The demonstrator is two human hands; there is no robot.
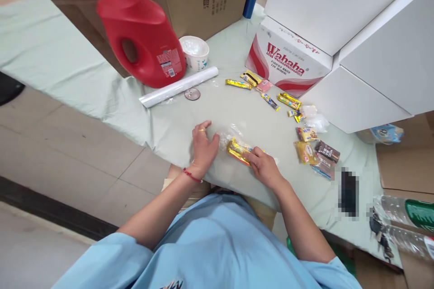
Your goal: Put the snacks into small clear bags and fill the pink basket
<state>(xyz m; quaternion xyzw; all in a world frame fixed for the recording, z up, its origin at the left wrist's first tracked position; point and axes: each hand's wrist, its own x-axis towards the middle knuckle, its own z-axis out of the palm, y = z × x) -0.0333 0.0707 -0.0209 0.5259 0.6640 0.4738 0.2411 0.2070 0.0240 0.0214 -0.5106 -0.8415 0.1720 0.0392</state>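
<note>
My right hand [266, 169] is closed on a yellow snack packet [237, 150] that lies on the cloth in front of me. Under and around this packet is crumpled clear plastic [224, 139], which looks like a thin bag. My left hand [204, 145], wearing a ring and a red bracelet at the wrist, is just left of the plastic. Its thumb and fingers are curved and apart, with nothing visible between them. Whether the thumb touches the plastic edge is hard to see.
Several small snack packets [269, 101] lie to the right, with yellow and brown packets [306, 152] nearer. A white roll [179, 86], a round metal disc [192, 94], a paper tub [195, 54] and a red jug [142, 31] stand left. A Wahaha carton [288, 61] is behind. Plastic bottles [403, 210] lie right.
</note>
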